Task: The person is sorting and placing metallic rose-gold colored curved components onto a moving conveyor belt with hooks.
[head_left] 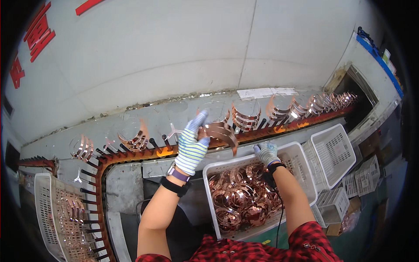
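Note:
My left hand (193,146), in a white glove with blue and green stripes, is raised over the conveyor's edge. Its fingers and thumb hold a shiny copper-coloured curved band (220,133), which looks like several nested strips. Gloved as well, my right hand (267,153) lies at the far rim of a white plastic basket (310,185), fingers curled over that rim. Heaped inside the basket are many similar copper-coloured bands (238,192). Along the conveyor stand more copper-coloured bands (246,117) on holders, and a bare pronged holder (173,131) shows left of my hand.
The conveyor track (102,187), with black pegs and an orange-brown edge, curves from the left toward a dark wall opening (355,89) at right. Another white basket (46,209) with bands stands at left. White baskets (334,153) are stacked at right. A pale wall (174,48) rises behind.

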Demonstrator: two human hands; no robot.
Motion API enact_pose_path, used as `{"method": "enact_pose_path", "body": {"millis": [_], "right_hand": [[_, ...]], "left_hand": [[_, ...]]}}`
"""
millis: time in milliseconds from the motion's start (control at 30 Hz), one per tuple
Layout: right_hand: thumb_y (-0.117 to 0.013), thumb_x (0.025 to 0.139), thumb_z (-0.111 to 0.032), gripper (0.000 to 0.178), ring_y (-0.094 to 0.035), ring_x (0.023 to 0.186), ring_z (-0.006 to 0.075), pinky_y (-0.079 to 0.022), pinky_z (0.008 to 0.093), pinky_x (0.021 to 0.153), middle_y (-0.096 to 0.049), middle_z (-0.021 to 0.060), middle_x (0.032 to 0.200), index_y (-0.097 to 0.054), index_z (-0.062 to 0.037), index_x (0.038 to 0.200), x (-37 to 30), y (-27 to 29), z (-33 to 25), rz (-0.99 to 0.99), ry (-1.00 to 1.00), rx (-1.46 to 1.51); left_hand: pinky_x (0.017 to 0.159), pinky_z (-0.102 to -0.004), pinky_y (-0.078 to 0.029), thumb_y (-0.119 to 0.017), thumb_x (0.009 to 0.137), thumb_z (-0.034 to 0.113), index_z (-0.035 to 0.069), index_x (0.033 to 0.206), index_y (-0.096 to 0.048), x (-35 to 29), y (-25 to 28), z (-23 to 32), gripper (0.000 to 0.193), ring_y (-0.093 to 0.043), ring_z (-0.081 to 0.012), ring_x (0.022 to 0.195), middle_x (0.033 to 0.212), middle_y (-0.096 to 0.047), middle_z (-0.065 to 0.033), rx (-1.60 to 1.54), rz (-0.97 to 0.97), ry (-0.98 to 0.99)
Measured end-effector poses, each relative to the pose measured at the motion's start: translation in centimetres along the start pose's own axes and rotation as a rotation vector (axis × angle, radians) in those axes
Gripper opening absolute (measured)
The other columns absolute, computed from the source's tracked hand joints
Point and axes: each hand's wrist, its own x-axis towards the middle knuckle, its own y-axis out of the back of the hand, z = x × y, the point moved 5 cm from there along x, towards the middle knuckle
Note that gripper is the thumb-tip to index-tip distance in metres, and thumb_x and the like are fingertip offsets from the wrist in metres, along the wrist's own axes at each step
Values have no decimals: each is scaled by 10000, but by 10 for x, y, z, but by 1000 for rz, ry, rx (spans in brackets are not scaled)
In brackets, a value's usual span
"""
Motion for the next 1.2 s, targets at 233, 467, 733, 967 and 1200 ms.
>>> {"method": "enact_pose_path", "body": {"millis": [233, 467, 733, 967, 1200], "right_hand": [[-477, 924, -439, 407, -662, 985, 333, -474, 461, 896, -716, 141, 1005, -752, -151, 1008, -4, 2, -2, -5, -2, 18], [-471, 920, -424, 400, -677, 957, 297, -473, 436, 913, -727, 123, 969, -761, -155, 979, -8, 9, -1, 35, -7, 33], [-473, 925, -435, 399, -665, 984, 309, -468, 450, 907, -722, 125, 985, -754, -163, 1005, -1, 6, -6, 9, -7, 34], [-462, 932, -449, 410, -645, 1031, 329, -451, 468, 921, -711, 132, 1050, -738, -166, 1041, -8, 5, 17, -56, -72, -10], [-470, 925, -447, 411, -648, 1025, 334, -456, 463, 921, -711, 146, 1036, -738, -154, 1033, -8, 13, 6, 6, -42, 6]], "left_hand": [[895, -285, -548, -496, 923, 5, 14, 1352, -518, -24, -59, -54, 430, -609, -153, 1096, 1204, -626, -87, -714, -152, 613], [738, -283, -519, -498, 996, 101, 96, 1416, -455, -15, -57, -85, 422, -512, -81, 799, 923, -540, 10, -795, 92, 793], [813, -319, -505, -565, 991, 314, 88, 1307, -509, 10, -26, -143, 393, -615, -187, 951, 1127, -621, -68, -786, 169, 637], [827, -301, -522, -456, 1008, 146, 74, 1427, -413, 11, -25, -110, 427, -626, -244, 1029, 1280, -604, -149, -1054, 465, 1125], [913, -349, -511, -613, 871, 125, -22, 1394, -441, -6, 42, -156, 569, -603, -310, 1127, 1206, -624, -215, -81, 117, 866]]}}
